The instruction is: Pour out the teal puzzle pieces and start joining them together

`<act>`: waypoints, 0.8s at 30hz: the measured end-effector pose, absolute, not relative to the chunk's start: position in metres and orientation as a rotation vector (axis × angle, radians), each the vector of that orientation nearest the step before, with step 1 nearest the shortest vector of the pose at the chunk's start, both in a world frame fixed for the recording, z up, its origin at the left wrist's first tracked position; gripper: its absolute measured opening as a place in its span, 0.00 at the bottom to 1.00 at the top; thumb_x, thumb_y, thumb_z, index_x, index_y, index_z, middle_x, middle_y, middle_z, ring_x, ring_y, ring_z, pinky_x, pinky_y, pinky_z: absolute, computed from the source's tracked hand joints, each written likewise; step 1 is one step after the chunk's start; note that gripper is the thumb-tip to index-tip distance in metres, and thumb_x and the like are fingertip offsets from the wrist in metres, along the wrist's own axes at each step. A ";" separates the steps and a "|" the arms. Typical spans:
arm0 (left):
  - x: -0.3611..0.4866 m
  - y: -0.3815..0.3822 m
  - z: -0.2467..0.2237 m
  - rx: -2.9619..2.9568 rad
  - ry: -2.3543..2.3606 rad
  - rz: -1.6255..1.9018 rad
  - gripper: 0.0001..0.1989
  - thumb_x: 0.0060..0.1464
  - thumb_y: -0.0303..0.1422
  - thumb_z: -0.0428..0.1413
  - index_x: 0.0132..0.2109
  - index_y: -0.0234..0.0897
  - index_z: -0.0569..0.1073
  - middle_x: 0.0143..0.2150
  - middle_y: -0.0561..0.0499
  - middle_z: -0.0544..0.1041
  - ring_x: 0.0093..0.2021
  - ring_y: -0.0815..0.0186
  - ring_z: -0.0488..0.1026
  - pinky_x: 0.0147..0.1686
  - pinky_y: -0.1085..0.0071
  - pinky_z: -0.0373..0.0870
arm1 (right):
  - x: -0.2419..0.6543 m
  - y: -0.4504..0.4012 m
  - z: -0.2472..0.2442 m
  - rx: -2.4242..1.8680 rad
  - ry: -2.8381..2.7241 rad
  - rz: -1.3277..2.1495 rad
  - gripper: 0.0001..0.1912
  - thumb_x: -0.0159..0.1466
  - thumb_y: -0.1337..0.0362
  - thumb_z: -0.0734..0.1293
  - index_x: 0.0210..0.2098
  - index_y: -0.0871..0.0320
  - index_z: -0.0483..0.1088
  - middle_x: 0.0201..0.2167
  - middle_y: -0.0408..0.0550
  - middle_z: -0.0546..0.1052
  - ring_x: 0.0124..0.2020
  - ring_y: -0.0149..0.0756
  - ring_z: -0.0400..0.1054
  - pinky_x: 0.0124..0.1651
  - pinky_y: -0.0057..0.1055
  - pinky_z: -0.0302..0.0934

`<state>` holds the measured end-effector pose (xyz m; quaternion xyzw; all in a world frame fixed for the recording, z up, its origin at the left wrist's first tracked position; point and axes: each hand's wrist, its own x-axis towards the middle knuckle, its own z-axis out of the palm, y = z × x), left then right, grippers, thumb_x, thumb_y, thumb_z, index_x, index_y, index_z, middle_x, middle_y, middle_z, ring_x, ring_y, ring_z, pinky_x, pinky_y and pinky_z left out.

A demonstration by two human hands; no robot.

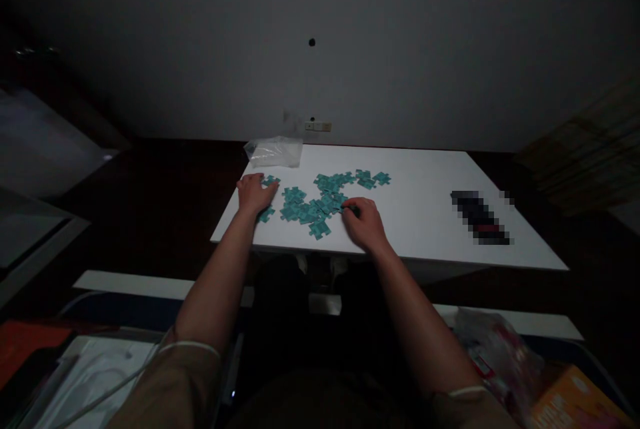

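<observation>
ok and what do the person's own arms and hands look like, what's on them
Both hands, left and right, are bare, without gloves. Brown sleeves cover the upper arms, ending in thin pale edges near the elbows; the forearms are uncovered.

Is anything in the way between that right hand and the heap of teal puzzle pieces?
Nothing visible is: the fingers of the right hand are at the right edge of the teal puzzle pieces. The clear plastic bag lies by the far left corner, out of the way.
</observation>
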<state>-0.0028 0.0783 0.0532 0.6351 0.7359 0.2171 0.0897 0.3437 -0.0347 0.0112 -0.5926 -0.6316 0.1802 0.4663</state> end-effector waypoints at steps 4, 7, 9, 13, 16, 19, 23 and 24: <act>0.012 0.061 0.060 2.118 2.058 0.592 0.27 0.76 0.47 0.63 0.73 0.39 0.84 0.74 0.34 0.83 0.78 0.37 0.74 0.81 0.43 0.71 | 0.343 -0.033 0.009 -1.463 -1.549 0.437 0.11 0.69 0.59 0.72 0.45 0.49 0.88 0.50 0.54 0.91 0.60 0.59 0.80 0.70 0.57 0.74; 0.037 0.050 0.064 2.294 1.884 0.412 0.27 0.75 0.48 0.63 0.72 0.40 0.86 0.72 0.35 0.85 0.75 0.36 0.76 0.76 0.44 0.77 | 0.342 -0.033 0.010 -1.466 -1.546 0.428 0.12 0.69 0.58 0.71 0.45 0.49 0.88 0.49 0.55 0.91 0.61 0.59 0.80 0.70 0.57 0.73; 0.052 0.046 0.066 2.348 1.829 0.317 0.27 0.75 0.48 0.64 0.71 0.38 0.87 0.73 0.33 0.84 0.75 0.36 0.78 0.75 0.45 0.77 | 0.342 -0.034 0.011 -1.476 -1.546 0.427 0.12 0.69 0.58 0.72 0.45 0.49 0.88 0.50 0.55 0.91 0.61 0.59 0.80 0.71 0.57 0.74; 0.064 0.045 0.069 2.358 1.800 0.284 0.25 0.74 0.46 0.66 0.69 0.38 0.88 0.71 0.32 0.86 0.73 0.38 0.81 0.74 0.49 0.78 | 0.343 -0.036 0.013 -1.496 -1.553 0.433 0.11 0.70 0.59 0.72 0.45 0.49 0.89 0.50 0.54 0.91 0.60 0.58 0.81 0.70 0.56 0.74; 0.059 0.044 0.068 2.263 1.745 0.351 0.24 0.69 0.46 0.72 0.66 0.41 0.89 0.69 0.34 0.87 0.70 0.38 0.84 0.70 0.50 0.79 | 0.344 -0.036 0.014 -1.496 -1.560 0.438 0.11 0.70 0.59 0.72 0.45 0.49 0.89 0.49 0.54 0.91 0.59 0.58 0.81 0.69 0.56 0.74; 0.050 0.046 0.068 2.139 1.701 0.453 0.21 0.61 0.44 0.76 0.57 0.43 0.91 0.65 0.36 0.90 0.65 0.38 0.86 0.66 0.50 0.81 | 0.343 -0.035 0.013 -1.483 -1.555 0.440 0.12 0.70 0.59 0.72 0.45 0.50 0.89 0.50 0.55 0.91 0.60 0.59 0.81 0.70 0.56 0.74; 0.041 0.057 0.072 2.049 1.720 0.559 0.10 0.66 0.43 0.70 0.44 0.42 0.89 0.49 0.40 0.93 0.53 0.44 0.89 0.59 0.53 0.82 | 0.343 -0.035 0.012 -1.471 -1.528 0.456 0.11 0.70 0.59 0.72 0.44 0.49 0.89 0.49 0.55 0.91 0.60 0.60 0.81 0.70 0.57 0.74; 0.040 0.061 0.073 2.017 1.732 0.596 0.11 0.68 0.43 0.68 0.42 0.42 0.89 0.46 0.41 0.92 0.50 0.46 0.89 0.55 0.55 0.83 | 0.343 -0.035 0.013 -1.469 -1.523 0.464 0.11 0.69 0.59 0.72 0.44 0.49 0.89 0.49 0.55 0.91 0.60 0.60 0.81 0.70 0.57 0.74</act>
